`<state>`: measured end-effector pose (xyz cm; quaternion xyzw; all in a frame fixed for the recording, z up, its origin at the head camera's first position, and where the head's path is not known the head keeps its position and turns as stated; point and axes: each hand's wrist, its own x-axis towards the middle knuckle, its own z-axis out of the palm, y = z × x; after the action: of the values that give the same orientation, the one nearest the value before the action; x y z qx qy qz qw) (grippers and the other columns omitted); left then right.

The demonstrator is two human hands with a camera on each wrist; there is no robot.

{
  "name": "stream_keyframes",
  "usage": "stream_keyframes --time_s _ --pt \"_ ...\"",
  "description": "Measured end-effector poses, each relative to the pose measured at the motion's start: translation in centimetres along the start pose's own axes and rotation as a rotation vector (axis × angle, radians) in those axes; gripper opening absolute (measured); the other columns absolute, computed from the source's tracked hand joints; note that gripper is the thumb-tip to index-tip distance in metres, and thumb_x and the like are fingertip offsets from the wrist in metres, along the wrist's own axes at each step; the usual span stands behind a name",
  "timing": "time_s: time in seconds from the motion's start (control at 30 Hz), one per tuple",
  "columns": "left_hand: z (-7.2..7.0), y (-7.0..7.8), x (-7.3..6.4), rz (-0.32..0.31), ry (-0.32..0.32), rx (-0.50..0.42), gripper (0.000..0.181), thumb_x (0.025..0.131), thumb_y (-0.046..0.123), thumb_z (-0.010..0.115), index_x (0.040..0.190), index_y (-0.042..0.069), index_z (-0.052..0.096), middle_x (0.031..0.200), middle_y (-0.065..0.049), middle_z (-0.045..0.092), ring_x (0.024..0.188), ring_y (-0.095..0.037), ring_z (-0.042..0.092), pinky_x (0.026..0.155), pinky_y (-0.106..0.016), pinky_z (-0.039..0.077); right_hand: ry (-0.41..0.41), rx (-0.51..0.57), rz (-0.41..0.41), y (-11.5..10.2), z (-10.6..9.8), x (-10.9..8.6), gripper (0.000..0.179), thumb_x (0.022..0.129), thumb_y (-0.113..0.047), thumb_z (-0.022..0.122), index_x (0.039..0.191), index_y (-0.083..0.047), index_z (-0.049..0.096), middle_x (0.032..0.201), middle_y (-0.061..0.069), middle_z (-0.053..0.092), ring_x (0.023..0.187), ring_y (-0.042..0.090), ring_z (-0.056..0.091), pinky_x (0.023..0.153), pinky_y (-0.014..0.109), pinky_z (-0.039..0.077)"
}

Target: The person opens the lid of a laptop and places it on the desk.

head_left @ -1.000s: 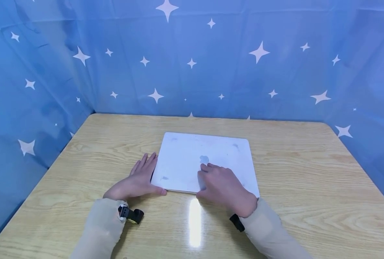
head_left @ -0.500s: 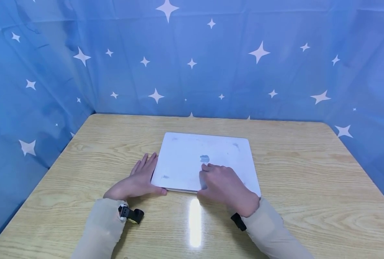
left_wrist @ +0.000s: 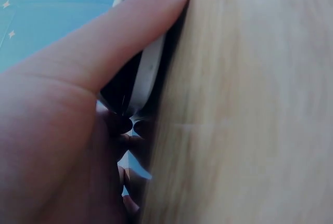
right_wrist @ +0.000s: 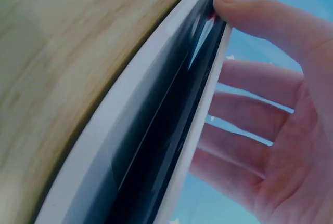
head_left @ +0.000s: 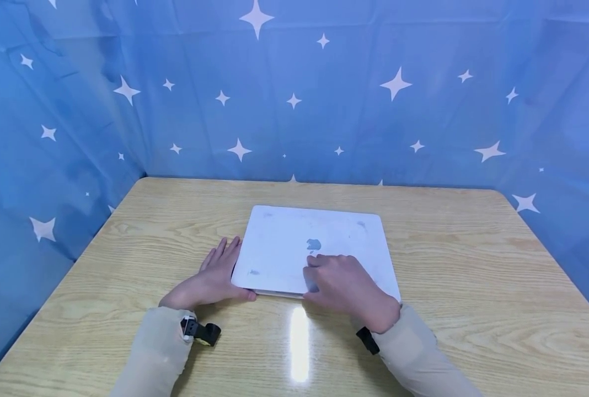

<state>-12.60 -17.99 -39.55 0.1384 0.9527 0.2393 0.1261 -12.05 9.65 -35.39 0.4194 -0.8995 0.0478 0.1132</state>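
Pinching the laptop (head_left: 279, 242) lid (right_wrist: 204, 96) at its front edge, thumb in the gap, fingers over the top, the right hand (head_left: 344, 284) is holding it slightly off the base. Left hand (head_left: 209, 282) is spreading straight fingers beside the left edge, thumb touching the front. Laptop is resting mid-bench (head_left: 473, 264); starry curtain (head_left: 294, 66) is hanging behind.

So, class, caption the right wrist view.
Right hand grips the lid of a slightly open laptop, thumb inside.
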Motion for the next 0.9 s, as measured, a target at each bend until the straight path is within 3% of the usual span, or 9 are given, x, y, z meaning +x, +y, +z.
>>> stream_keyframes --time_s 0.6,0.9 --pt "0.0 -0.2 -0.2 0.063 0.020 -0.019 0.116 0.060 0.063 0.069 0.145 0.015 0.007 0.148 -0.015 0.002 0.132 -0.034 -0.011 0.102 -0.053 -0.004 0.093 0.022 -0.083 0.5 0.0 -0.1 0.024 0.068 -0.015 0.057 0.057 -0.022 0.037 0.060 -0.013 0.027 0.047 0.004 0.025 0.037 0.020 0.015" --pt "0.0 -0.4 -0.2 0.035 0.026 -0.069 0.118 0.058 0.062 0.071 0.145 0.013 0.007 0.149 -0.011 0.001 0.133 -0.030 -0.012 0.104 -0.049 -0.005 0.134 0.049 -0.101 0.4 -1.1 -0.2 0.031 0.074 -0.025 0.071 0.060 -0.022 0.043 0.065 -0.016 0.038 0.049 -0.001 0.033 0.035 0.017 0.023"
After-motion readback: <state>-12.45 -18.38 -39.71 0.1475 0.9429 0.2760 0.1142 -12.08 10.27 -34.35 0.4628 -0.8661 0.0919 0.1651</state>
